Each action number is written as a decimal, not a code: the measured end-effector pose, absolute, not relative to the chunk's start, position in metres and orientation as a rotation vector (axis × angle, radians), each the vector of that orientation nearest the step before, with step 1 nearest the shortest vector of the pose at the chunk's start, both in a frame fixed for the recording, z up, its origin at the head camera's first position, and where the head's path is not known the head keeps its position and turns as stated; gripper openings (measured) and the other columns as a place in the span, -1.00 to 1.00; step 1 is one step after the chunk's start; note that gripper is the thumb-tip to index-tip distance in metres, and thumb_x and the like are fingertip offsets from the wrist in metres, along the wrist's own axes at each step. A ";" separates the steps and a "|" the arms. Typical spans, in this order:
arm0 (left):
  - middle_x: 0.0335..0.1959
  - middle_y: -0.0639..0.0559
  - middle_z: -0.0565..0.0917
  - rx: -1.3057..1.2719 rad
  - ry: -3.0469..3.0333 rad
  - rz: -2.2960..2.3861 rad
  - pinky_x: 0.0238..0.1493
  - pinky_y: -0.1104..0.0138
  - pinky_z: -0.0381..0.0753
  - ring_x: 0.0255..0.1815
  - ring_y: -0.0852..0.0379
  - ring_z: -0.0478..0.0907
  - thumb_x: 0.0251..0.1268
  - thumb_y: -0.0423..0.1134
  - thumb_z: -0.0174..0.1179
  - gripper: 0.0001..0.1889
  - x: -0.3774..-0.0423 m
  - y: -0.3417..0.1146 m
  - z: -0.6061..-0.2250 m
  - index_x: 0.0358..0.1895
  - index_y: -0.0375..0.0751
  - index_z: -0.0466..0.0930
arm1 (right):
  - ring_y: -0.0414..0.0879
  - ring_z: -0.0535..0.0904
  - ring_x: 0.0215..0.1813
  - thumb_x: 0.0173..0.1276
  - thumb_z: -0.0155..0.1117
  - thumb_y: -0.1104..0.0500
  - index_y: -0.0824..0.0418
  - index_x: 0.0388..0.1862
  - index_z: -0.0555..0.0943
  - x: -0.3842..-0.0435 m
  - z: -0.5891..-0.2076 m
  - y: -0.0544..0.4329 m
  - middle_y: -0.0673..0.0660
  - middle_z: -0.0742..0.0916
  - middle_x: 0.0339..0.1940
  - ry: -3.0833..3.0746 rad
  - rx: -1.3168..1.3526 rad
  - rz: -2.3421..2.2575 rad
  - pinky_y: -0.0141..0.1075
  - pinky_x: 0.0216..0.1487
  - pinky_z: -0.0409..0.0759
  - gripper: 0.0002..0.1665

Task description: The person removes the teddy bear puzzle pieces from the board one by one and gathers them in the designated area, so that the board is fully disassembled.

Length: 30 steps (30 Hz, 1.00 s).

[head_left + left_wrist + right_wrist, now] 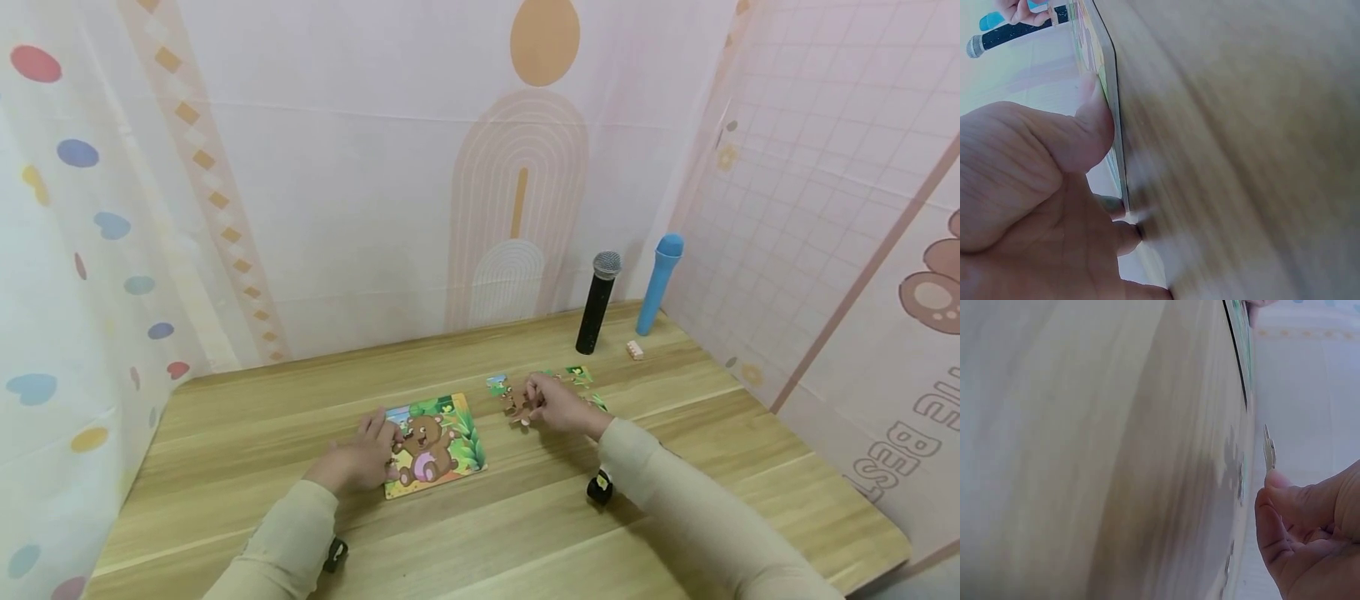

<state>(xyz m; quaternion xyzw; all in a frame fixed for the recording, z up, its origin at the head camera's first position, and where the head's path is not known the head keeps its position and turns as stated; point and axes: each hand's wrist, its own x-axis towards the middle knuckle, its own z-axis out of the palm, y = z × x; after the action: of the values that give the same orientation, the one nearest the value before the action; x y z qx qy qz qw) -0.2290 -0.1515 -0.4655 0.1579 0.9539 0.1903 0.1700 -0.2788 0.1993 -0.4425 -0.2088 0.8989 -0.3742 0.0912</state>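
A jigsaw puzzle board with a cartoon brown bear lies flat on the wooden table. My left hand rests at its left side. In the left wrist view its thumb presses on the board's edge, while the other fingertips touch down along the border and table. To the right of the board, my right hand pinches a thin puzzle piece between thumb and forefinger, raised off the table. Loose puzzle pieces lie around and under that hand, partly hidden by it.
Behind the loose pieces stand a black microphone with a silver head and a blue microphone. A small pale block lies near them. Printed curtains hang along the back and sides of the wooden table.
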 end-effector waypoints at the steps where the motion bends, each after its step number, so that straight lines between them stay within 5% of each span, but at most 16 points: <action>1: 0.62 -0.45 -0.27 0.446 2.708 0.542 0.16 -0.67 -0.22 0.62 -0.40 -0.29 0.41 -0.25 0.26 -0.66 -0.229 -0.151 -0.465 0.04 -0.10 0.27 | -0.01 0.46 -0.14 0.29 0.26 0.59 0.31 -0.33 0.28 -0.279 -0.441 0.201 0.21 0.56 -0.07 2.675 -0.611 -1.107 -0.24 -0.22 0.44 -0.64; 30: 0.63 -0.41 -0.29 0.453 2.670 0.573 0.17 -0.67 -0.22 0.62 -0.34 -0.31 0.42 -0.25 0.25 -0.64 -0.227 -0.153 -0.465 0.08 -0.09 0.26 | -0.07 0.33 -0.34 0.25 0.23 0.65 0.27 -0.38 0.21 -0.292 -0.447 0.243 0.15 0.44 -0.32 2.741 -0.547 -1.031 -0.28 -0.31 0.37 -0.55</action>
<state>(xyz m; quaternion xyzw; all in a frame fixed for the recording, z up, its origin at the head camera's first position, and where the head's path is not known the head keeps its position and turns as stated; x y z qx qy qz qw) -0.2266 -0.1525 -0.4648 0.1609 0.9478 0.2034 0.1855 -0.2921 0.2427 -0.4470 -0.1831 0.9170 -0.3451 0.0810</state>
